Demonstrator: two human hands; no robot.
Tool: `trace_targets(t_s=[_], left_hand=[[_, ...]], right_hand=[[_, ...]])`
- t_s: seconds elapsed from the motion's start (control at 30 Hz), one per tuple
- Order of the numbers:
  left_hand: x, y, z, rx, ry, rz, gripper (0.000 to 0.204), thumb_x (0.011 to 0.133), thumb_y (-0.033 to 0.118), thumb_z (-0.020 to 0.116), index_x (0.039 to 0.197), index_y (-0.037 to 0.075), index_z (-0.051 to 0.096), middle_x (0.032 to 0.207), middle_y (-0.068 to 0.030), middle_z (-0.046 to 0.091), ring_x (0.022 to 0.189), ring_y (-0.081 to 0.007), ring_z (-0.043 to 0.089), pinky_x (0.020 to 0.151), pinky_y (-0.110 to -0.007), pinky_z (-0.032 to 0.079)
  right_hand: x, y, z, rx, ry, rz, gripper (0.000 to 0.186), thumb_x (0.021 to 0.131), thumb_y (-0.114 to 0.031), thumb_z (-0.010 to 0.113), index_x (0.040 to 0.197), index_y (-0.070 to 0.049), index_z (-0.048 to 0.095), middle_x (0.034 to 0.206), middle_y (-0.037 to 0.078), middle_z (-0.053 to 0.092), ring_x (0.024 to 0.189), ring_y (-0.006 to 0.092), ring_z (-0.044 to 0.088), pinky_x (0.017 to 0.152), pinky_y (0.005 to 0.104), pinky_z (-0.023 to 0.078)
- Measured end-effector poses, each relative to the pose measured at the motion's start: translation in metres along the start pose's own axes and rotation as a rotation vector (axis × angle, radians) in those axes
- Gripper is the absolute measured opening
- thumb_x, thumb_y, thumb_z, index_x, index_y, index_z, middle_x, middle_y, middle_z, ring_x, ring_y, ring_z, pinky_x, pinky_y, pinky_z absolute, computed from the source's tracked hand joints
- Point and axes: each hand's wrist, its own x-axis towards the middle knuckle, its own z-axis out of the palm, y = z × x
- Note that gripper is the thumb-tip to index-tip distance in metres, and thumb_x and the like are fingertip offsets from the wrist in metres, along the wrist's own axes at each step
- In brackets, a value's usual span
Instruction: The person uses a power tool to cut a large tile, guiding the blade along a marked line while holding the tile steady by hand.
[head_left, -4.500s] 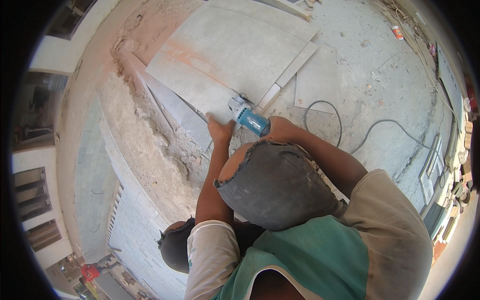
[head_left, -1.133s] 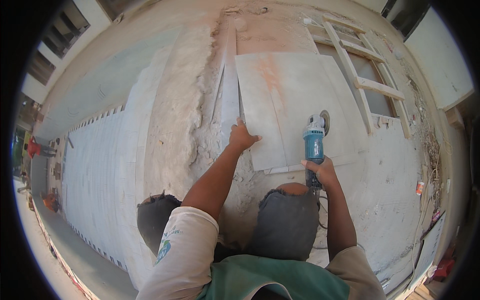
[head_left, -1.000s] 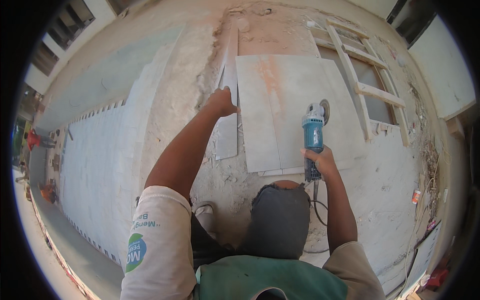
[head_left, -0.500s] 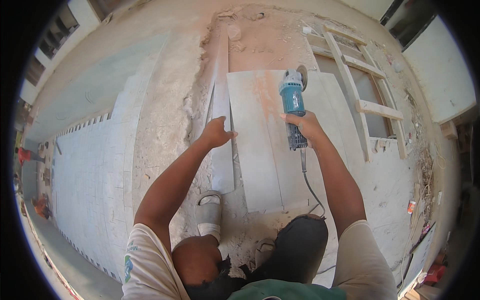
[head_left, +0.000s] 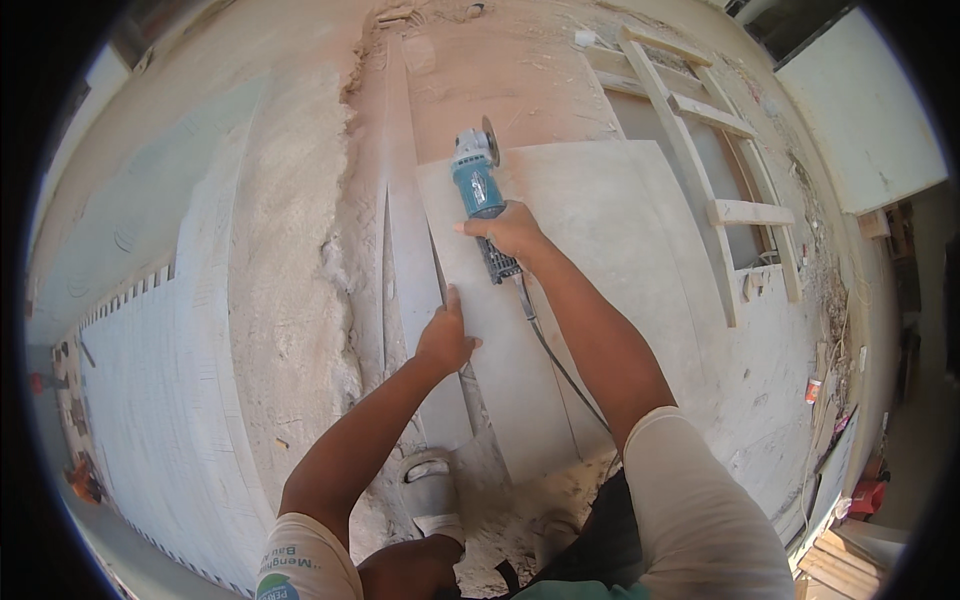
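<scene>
My right hand (head_left: 512, 232) is wrapped round the body of a teal and grey angle grinder (head_left: 478, 188). The grinder's disc (head_left: 490, 142) stands on edge over the far left corner of a large grey flat panel (head_left: 600, 220). Its dark power cord (head_left: 556, 358) trails back under my right forearm. My left hand (head_left: 445, 338) is over the panel's left edge, index finger stretched forward and thumb out to the side, holding nothing. Beside that edge lies a long narrow grey strip (head_left: 405, 200), with a dark gap between the two. Whether my left fingers press on the panel I cannot tell.
A pale wooden frame like a ladder (head_left: 690, 130) lies at the far right. Reddish dust (head_left: 480, 80) covers the ground beyond the panel. Grey tiled flooring (head_left: 170, 370) spreads at the left, past a rough broken concrete edge (head_left: 338, 270). My shoe (head_left: 428, 490) is by the strip's near end.
The grinder in my right hand has moved left, toward the panel's left edge and the strip. My left hand is lower in the picture, and the whole view has shifted.
</scene>
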Motion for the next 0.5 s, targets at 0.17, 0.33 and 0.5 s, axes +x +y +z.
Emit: trace_targets(t_s=[0.17,0.33,0.5], left_hand=[[0.007,-0.001,0.002,-0.029,0.016,0.028,0.109,0.076,0.013,0.081,0.152,-0.01,0.007,0.125,-0.0337,0.053,0.114,-0.0431,0.058,0.097,-0.042,0.049],[0.01,-0.009,0.009,-0.058,0.05,0.063,0.11,0.073,0.013,0.082,0.15,-0.012,0.008,0.122,-0.0333,0.055,0.112,-0.043,0.059,0.097,-0.042,0.048],[0.01,-0.013,0.012,-0.037,0.068,0.102,0.11,0.073,0.012,0.083,0.15,-0.013,0.008,0.12,-0.0321,0.055,0.099,-0.0384,0.063,0.089,-0.041,0.051]], right_hand=[[0.029,0.008,0.013,-0.119,0.033,-0.035,0.058,0.06,-0.039,0.089,0.094,0.005,0.071,0.093,0.019,0.071,0.083,0.0275,0.07,0.075,0.0356,0.053],[0.039,0.0,0.017,-0.141,0.035,-0.019,0.063,0.058,-0.044,0.089,0.093,0.006,0.072,0.096,0.022,0.072,0.087,0.0289,0.071,0.077,0.0355,0.054],[0.051,0.001,0.015,-0.175,0.065,0.015,0.068,0.057,-0.045,0.089,0.094,0.009,0.071,0.098,0.023,0.071,0.089,0.0296,0.071,0.079,0.0349,0.054]])
